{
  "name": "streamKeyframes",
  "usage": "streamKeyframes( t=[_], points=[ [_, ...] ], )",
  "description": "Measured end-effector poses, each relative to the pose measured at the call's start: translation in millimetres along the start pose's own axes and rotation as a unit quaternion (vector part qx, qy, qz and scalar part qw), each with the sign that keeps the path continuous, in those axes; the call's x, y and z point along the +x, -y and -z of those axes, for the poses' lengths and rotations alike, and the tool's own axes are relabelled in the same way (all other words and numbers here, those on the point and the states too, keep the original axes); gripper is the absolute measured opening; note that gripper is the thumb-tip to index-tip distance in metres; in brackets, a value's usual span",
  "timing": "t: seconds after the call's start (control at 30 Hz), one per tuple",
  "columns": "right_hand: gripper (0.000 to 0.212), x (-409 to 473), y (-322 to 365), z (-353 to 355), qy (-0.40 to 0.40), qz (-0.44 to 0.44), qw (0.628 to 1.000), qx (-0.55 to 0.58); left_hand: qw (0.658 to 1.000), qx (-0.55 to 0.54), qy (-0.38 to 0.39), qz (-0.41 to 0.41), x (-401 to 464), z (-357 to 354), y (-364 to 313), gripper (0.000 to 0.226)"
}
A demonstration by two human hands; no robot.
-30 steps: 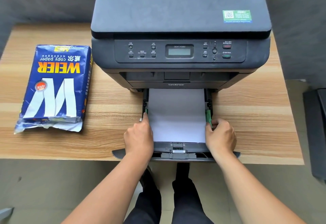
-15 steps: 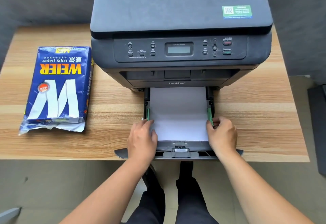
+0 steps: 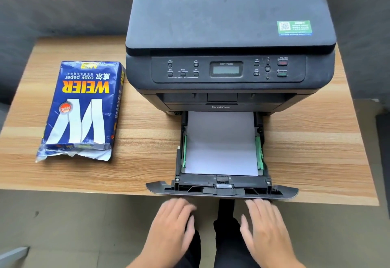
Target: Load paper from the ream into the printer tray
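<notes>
Hovering empty and open-fingered just in front of the pulled-out tray [image 3: 221, 191], left hand [image 3: 173, 223] and right hand [image 3: 263, 223] both blurred, white paper [image 3: 220, 143] lying flat in tray between green guides [image 3: 259, 153], printer [image 3: 230, 35] behind, torn blue ream [image 3: 82, 109] well left on wooden table [image 3: 316, 151].

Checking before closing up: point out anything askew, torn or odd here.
The blue paper ream wrapper on the wooden table has a ragged, torn near end. The white paper stack lies square between the green guides in the black printer tray, which is pulled out.
</notes>
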State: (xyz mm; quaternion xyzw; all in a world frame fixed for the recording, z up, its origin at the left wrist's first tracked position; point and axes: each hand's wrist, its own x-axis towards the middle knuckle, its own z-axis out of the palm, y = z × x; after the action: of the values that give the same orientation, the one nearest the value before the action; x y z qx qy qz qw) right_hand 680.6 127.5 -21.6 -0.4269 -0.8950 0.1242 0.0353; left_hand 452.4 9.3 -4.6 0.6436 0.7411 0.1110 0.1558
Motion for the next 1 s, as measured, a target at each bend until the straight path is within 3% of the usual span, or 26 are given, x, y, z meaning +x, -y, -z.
streamKeyframes(
  t=[0.17, 0.27, 0.4, 0.7, 1.0],
  points=[
    [0.058, 28, 0, -2, 0.002, -0.011, 1.000, -0.026, 0.995, 0.062, 0.012, 0.082, 34, -2, 5, 0.058],
    [0.078, 46, 3, -5, 0.038, -0.006, 0.999, -0.038, 0.995, 0.065, 0.048, 0.066, 45, -6, 8, 0.076],
    [0.079, 64, 5, -14, 0.067, -0.012, 0.997, -0.038, 0.993, 0.071, 0.072, 0.057, 60, -8, 10, 0.078],
    [0.083, 143, 4, -10, 0.025, -0.053, 0.998, 0.001, 0.994, 0.073, -0.009, 0.083, 143, 4, 28, 0.078],
    [0.099, 180, -6, -1, 0.080, -0.022, 0.996, -0.044, 0.993, 0.099, -0.018, 0.067, 178, 16, 42, 0.076]
  ],
)
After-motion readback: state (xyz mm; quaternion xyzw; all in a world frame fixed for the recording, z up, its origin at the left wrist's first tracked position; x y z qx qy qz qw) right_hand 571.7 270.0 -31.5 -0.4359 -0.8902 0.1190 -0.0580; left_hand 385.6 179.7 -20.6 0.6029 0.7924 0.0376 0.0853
